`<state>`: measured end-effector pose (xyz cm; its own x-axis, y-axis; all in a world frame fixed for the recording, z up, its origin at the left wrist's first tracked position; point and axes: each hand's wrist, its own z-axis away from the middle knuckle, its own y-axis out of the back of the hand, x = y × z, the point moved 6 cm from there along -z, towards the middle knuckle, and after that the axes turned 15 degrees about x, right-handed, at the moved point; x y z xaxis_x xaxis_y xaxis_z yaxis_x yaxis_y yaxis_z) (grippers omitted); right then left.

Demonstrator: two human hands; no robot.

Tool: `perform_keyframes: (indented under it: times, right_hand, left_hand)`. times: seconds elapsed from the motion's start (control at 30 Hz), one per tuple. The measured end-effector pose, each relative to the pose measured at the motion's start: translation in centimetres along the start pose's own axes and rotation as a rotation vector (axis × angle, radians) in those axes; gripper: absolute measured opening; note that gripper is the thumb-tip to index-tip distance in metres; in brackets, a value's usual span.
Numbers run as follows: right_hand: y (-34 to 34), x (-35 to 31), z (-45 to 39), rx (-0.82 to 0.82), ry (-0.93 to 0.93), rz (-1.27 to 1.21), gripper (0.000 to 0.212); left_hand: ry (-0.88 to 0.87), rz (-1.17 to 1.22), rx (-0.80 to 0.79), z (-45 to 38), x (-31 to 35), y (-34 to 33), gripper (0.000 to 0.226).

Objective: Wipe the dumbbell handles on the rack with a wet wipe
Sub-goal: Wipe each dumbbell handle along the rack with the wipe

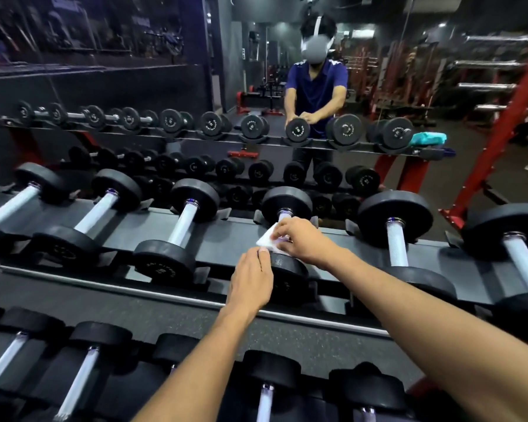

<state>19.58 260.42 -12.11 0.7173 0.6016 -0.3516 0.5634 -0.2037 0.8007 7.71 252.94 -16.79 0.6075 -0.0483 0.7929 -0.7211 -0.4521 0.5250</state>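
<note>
Wiping one dumbbell handle (284, 215) mid-rack just past centre toward 12 o'clock, right hand (299, 240) pinching the wet wipe (269, 239) around it, left hand (252, 277) flat and steadying the near weight (287, 269); next likely needing a shift to the 3 o'clock handle (397, 246).

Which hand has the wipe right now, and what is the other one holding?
Right hand grips the white wipe around the dumbbell handle. Left hand rests on that dumbbell's near head, steadying it.

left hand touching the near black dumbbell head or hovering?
Touching. The head view shows the left hand resting on the near black round dumbbell head, fingers lying against its rim with no gap.
</note>
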Motion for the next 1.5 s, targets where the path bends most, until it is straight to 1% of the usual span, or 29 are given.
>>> perform_keyframes:
  times: [0.07,0.13,0.2,0.27,0.33,0.4,0.47,0.53,0.57,0.6,0.63,0.67,0.73,0.8,0.87,0.93,1.0,1.07,1.17,1.23,1.27,1.4,1.47,1.5]
  right_hand:
    - [-0.2,-0.1,-0.2,-0.053,0.117,0.016,0.016]
    - [-0.4,0.1,-0.4,-0.063,0.208,0.03,0.013]
    - [-0.6,0.7,-0.6,-0.065,0.214,0.039,0.011]
    - [-1.0,0.7,-0.1,-0.109,0.23,0.006,0.01]
    - [-1.0,0.3,0.6,-0.159,0.254,-0.056,0.016]
    - [-0.8,0.4,0.9,-0.192,0.272,-0.062,0.019]
    - [-0.8,1.2,-0.2,-0.197,0.239,-0.029,0.017]
    - [-0.7,2.6,-1.7,-0.123,0.123,-0.008,0.014]
    - [-0.6,3.1,-2.3,-0.079,0.07,-0.003,0.02]
    - [-0.8,3.2,-2.4,-0.071,0.041,0.006,0.025]
    - [-1.2,3.0,-2.2,-0.105,0.038,0.01,0.026]
    - [-1.7,2.4,-1.5,-0.172,0.071,0.01,0.028]
    - [-2.4,1.0,-0.2,-0.311,0.177,-0.025,0.025]
    - [-2.1,1.0,-0.3,-0.364,0.232,-0.024,0.02]
    - [-1.8,2.1,-2.2,-0.312,0.231,0.042,0.019]
    - [-1.6,3.4,-4.0,-0.23,0.176,0.094,0.02]
    - [-1.8,3.7,-4.5,-0.196,0.153,0.126,0.021]
    - [-1.9,3.1,-3.6,-0.229,0.169,0.101,0.024]
    - [-2.1,1.1,-1.0,-0.387,0.244,-0.024,0.025]
    - [-2.3,1.1,-0.5,-0.454,0.218,-0.027,0.032]
    - [-2.3,1.5,-0.9,-0.445,0.201,0.002,0.032]
    - [-1.8,3.2,-4.3,-0.295,0.2,0.183,0.018]
    - [-2.6,3.9,-4.9,-0.296,0.195,0.258,0.008]
    - [-2.9,3.7,-4.7,-0.323,0.209,0.272,0.006]
  left_hand:
    - [-0.012,-0.013,0.013,-0.2,-0.1,-0.2,0.034]
    - [-0.037,-0.012,0.028,-0.2,-0.2,-0.2,0.035]
    - [-0.048,0.0,0.044,0.0,-0.4,-0.1,0.036]
    - [-0.055,-0.001,0.044,0.1,-0.3,0.0,0.035]
    - [-0.052,-0.005,0.046,0.1,-0.4,0.0,0.034]
    - [-0.05,-0.002,0.061,0.1,-0.4,0.0,0.034]
    - [-0.044,0.0,0.067,0.2,-0.4,-0.1,0.035]
    - [-0.04,0.005,0.073,0.2,-0.5,-0.1,0.035]
    - [-0.038,0.008,0.075,0.2,-0.5,0.0,0.035]
    - [-0.035,0.01,0.075,0.2,-0.5,0.1,0.034]
    - [-0.031,0.01,0.072,0.3,-0.4,0.1,0.034]
    - [-0.028,0.008,0.069,0.4,-0.3,0.1,0.034]
    - [-0.026,0.012,0.07,0.4,-0.3,0.2,0.034]
    - [-0.025,0.014,0.075,0.5,-0.2,0.2,0.034]
    - [-0.021,0.004,0.073,0.4,-0.3,0.1,0.033]
    - [-0.027,-0.001,0.073,0.4,-0.5,0.0,0.033]
    - [-0.027,-0.005,0.066,0.4,-0.5,0.1,0.037]
    - [-0.015,-0.007,0.059,0.3,-0.6,0.0,0.047]
    - [-0.02,0.005,0.07,0.3,-0.7,-0.1,0.06]
    - [-0.017,0.012,0.074,0.2,-0.8,-0.2,0.07]
    - [-0.011,0.016,0.073,0.2,-0.9,-0.3,0.074]
    - [0.017,0.006,0.064,0.1,-1.1,-0.2,0.078]
    - [0.016,0.012,0.062,0.1,-1.1,-0.1,0.078]
    - [0.012,0.017,0.059,0.2,-1.1,-0.2,0.074]
